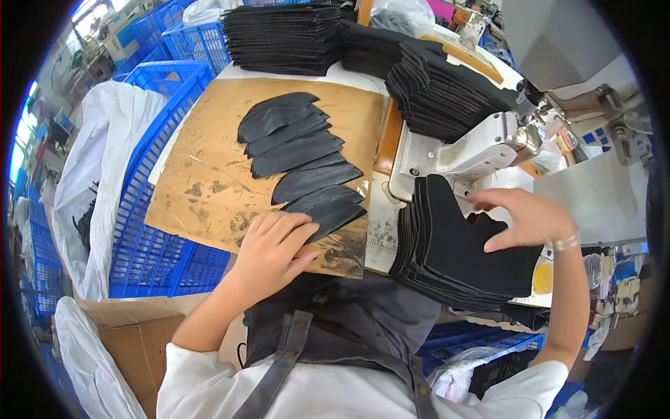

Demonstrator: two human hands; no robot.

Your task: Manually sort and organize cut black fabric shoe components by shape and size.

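Several black, curved leather-like pieces (296, 157) lie overlapped in a slanting row on a brown board (202, 160). My left hand (273, 250) touches the left end of the nearest piece (328, 207), its fingers bent and its thumb held apart. Over a thick stack of black fabric panels (460, 251), to the right of the board, is my right hand (528, 218). Its thumb and fingers are spread around the stack's notched upper edge, and some fingertips are hidden. Just beyond that stack stands a white sewing machine (481, 146).
Tall piles of black cut pieces (279, 38) stand at the back, with another pile (447, 91) behind the machine. Blue crates (150, 237) and a white sack (105, 160) are on the left. A yellow bottle-like object (543, 278) sits right of the stack.
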